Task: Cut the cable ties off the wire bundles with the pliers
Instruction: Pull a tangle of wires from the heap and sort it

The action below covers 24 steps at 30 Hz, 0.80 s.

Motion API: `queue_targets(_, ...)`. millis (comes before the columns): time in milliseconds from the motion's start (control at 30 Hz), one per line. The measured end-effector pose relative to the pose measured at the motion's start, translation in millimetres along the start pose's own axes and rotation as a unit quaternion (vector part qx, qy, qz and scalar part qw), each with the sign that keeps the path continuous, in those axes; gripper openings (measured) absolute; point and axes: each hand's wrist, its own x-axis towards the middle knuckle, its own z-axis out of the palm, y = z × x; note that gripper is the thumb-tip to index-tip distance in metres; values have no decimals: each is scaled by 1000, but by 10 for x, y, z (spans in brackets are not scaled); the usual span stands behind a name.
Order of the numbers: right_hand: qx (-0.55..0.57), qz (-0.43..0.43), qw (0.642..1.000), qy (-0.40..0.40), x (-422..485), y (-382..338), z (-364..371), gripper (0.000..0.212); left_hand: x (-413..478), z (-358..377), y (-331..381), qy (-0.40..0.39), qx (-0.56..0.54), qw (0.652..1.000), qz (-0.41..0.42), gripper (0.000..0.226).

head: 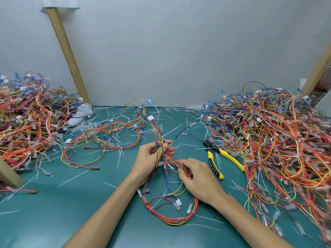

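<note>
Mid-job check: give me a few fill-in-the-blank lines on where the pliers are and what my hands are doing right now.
1. The pliers lie on the green mat, to the ____ of the right hand.
2. The left hand grips the wire bundle, and the right hand pinches wires of that ____ bundle.
3. The handles of the pliers are black and ____.

Missing words: right; same; yellow.

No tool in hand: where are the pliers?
Head view: the yellow-and-black-handled pliers lie on the green mat, right of the right hand, beside the right wire heap.
</note>
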Motion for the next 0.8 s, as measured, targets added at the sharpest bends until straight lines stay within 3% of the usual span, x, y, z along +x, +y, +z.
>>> queue_targets(233, 81, 26, 996, 26, -3, 33, -28, 16, -13, -16, -11, -11, -6, 1000, 10, 15)
queue_targets(367, 173, 65, 982, 44, 20, 90, -34, 19, -8, -37, 6, -18, -40, 999, 13, 29)
queue_targets(533, 242, 86, 966, 31, 24, 90, -47, 21, 23, -72, -18, -21, -65, 998, 12, 23)
queue_targets(800, 364, 115, 924, -7, -44, -2, -103, 26, 136, -94, 76, -3, -94, 995, 29, 33)
